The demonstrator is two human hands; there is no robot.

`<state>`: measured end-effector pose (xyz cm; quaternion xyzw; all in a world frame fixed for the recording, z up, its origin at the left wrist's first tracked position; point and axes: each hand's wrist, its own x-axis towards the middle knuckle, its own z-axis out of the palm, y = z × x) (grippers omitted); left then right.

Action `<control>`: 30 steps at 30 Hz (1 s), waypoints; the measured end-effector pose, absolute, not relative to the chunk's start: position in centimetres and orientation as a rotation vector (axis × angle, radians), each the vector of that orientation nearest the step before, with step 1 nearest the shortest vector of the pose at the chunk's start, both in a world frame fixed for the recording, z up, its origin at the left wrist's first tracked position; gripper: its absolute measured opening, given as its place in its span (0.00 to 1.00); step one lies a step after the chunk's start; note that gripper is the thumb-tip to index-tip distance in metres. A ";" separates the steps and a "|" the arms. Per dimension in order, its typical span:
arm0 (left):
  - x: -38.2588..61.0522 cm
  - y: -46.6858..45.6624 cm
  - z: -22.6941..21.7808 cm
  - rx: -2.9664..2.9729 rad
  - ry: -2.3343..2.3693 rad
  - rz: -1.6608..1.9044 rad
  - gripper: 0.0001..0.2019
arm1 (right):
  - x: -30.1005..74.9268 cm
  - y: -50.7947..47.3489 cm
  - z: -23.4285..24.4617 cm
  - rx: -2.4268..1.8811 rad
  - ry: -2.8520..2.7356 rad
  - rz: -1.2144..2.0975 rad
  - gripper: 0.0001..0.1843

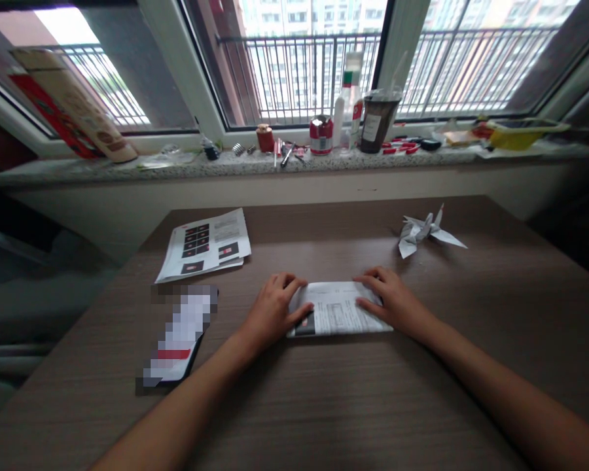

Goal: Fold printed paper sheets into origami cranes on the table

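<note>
Beyond both hands, on the speckled stone sill (pixel 245 168): dark lidded plastic cup with straw (pixel 379 118), red-and-silver metal can (pixel 321 136) and yellow plastic basket (pixel 515 136), contents too indistinct to list. Brown wood-grain tabletop (pixel 314 405) extends nearward of the hands and to its far edge beyond them; folded white paper crane (pixel 426 227) sits past the right hand (pixel 393 299), rightward. Folded white printed sheet (pixel 338 307) lies flat between the hands, left hand (pixel 273 306) touching its left end, right hand its right, thumbs and fingers spread apart.
</note>
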<state>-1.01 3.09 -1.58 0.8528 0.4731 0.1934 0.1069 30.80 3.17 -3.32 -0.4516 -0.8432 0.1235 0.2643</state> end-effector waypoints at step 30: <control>-1.2 4.1 -2.1 2.399 1.363 0.676 0.08 | 30.9 3.9 -3.6 -1.171 -2.241 0.391 0.10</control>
